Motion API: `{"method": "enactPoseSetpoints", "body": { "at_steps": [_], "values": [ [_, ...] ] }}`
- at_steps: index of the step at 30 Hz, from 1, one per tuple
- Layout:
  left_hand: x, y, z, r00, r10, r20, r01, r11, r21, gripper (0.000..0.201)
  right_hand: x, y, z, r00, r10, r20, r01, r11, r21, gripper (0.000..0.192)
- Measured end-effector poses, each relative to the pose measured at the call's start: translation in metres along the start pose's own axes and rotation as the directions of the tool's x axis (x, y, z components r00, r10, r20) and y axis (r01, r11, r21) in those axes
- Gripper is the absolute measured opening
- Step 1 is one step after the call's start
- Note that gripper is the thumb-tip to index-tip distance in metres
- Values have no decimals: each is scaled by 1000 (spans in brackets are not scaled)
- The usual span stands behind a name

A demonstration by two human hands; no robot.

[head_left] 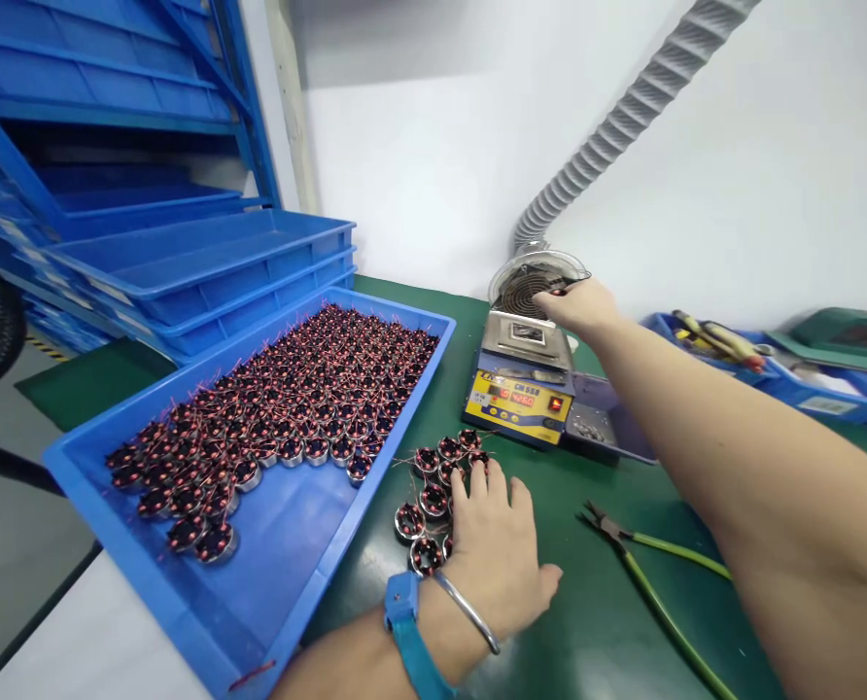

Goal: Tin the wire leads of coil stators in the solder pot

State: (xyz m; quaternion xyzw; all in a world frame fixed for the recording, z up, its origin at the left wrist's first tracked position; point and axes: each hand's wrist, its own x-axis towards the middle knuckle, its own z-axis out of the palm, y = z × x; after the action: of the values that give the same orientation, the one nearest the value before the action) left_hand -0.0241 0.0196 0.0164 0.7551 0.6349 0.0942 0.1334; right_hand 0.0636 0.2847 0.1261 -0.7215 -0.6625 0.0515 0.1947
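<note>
Green surface (pixel 586 632) shows around the loose coils (pixel 409 522) beside the blue tray (pixel 288 520), where the left hand (pixel 496 525), relaxed and spread, could snag their thin wires if it drags. The right hand (pixel 579 303) pinches what looks like another coil (pixel 558 292), mostly hidden, near the lit heater (pixel 519 403); a careless wrist might mean a burn.

Black and red on the coils (pixel 433 513) by the left hand (pixel 493 530); plain blue on the tray (pixel 294 520), left of it; lime green on the plier handles (pixel 644 586), right.
</note>
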Motion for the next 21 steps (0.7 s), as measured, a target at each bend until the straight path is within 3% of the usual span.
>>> {"method": "enactPoseSetpoints", "body": {
  "at_steps": [10,16,21],
  "values": [
    [2,-1,0,999,-14,35,15,1000,-21,84,16,7,23,999,-23,-28,22,999,-28,36],
    [4,-1,-7,996,-34,78,39,998,-54,80,18,9,26,1000,-5,-10,5,1000,-2,32],
    [4,-2,-5,998,-33,53,36,998,-50,79,14,7,21,1000,1,-13,0,996,88,27]
  ]
}}
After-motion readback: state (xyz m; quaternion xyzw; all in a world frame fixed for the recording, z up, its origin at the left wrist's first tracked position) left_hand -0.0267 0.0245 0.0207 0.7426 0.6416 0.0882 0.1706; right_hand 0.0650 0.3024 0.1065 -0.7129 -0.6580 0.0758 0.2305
